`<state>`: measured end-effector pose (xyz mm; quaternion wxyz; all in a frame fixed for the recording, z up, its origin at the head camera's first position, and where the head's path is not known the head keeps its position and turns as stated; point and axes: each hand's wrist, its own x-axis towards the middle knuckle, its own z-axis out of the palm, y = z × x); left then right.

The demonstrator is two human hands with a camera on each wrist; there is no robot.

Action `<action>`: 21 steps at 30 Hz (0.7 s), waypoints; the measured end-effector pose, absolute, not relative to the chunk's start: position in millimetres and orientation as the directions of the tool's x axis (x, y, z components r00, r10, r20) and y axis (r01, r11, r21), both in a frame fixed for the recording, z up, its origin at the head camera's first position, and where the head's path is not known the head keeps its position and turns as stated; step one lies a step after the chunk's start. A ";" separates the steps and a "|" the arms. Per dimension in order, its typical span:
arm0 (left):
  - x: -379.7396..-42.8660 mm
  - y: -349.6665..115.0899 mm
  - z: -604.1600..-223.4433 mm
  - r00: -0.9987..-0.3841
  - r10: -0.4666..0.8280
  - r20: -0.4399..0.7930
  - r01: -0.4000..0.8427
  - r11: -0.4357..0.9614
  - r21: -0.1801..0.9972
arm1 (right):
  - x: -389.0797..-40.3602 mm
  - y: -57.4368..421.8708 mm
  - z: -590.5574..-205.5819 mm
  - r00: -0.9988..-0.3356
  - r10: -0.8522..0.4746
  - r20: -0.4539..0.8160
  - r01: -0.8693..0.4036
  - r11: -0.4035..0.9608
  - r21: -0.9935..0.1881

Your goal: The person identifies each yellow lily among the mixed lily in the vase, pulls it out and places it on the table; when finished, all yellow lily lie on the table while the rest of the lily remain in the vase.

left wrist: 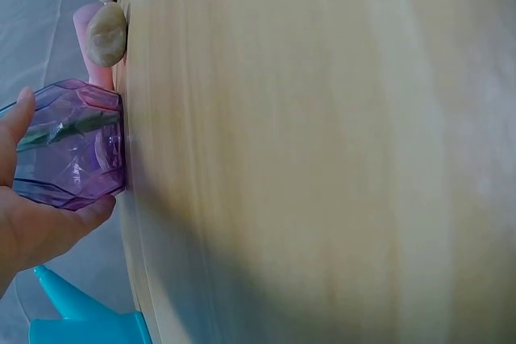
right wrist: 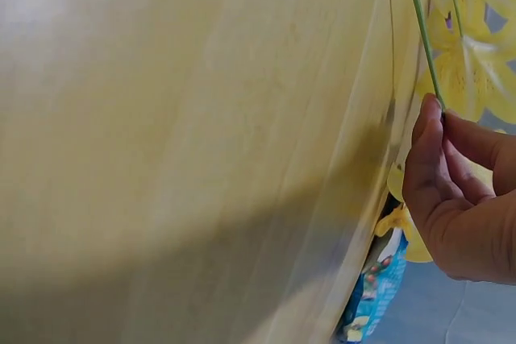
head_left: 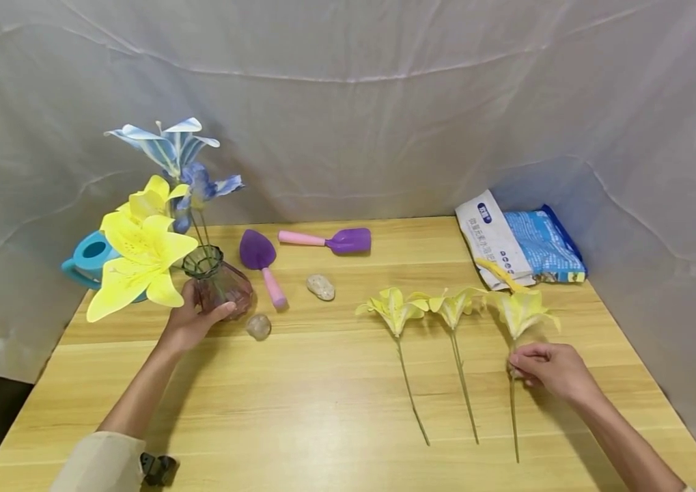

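My left hand (head_left: pixel 192 321) holds a faceted, purple-pink glass vase (head_left: pixel 225 295) low on its body, thumb on the near side. In the left wrist view the vase (left wrist: pixel 76 138) shows green stems inside. Out of its neck rise yellow lilies (head_left: pixel 145 260), a pale blue lily (head_left: pixel 169 147) and a darker blue flower (head_left: pixel 201 183). Over on the right, my right hand (head_left: pixel 550 369) pinches the stem of a yellow lily (head_left: pixel 520 316) below its bloom. That green stem (right wrist: pixel 423 34) runs from between thumb and fingertips. Two more yellow lilies lie left of it, a middle one (head_left: pixel 453 307) and a left one (head_left: pixel 395 311).
A blue watering can (head_left: pixel 91 251) stands behind the vase's flowers. Two purple shovels with pink handles, one pointed (head_left: pixel 257 250) and one square (head_left: pixel 349 240), lie near two stones (head_left: pixel 321 287). A white and blue bag (head_left: pixel 498 239) with something yellow sits at back right, by the grey curtain (head_left: pixel 348 137).
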<state>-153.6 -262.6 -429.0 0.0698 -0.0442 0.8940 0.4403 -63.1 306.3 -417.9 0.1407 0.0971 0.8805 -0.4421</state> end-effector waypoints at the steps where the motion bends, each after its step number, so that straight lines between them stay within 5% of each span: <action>1: -153.5 -262.5 -429.1 -0.986 -0.011 -0.167 -0.139 0.607 0.782 | -63.8 304.9 -418.2 -0.942 0.040 -0.333 0.290 0.596 -0.749; 9: -153.6 -261.8 -429.9 -0.986 -0.004 -0.167 -0.137 0.590 0.795 | -63.4 298.9 -413.8 -0.951 0.006 -0.308 0.237 0.653 -0.719; 16: -154.5 -261.5 -431.4 -0.991 -0.001 -0.130 -0.107 0.573 0.813 | -58.5 281.0 -388.7 -0.997 -0.022 -0.080 0.020 0.874 -0.486; 21: -154.8 -261.7 -431.4 -0.989 -0.026 -0.148 -0.134 0.599 0.790 | -58.7 223.3 -376.4 -0.993 -0.105 0.049 -0.112 0.766 -0.632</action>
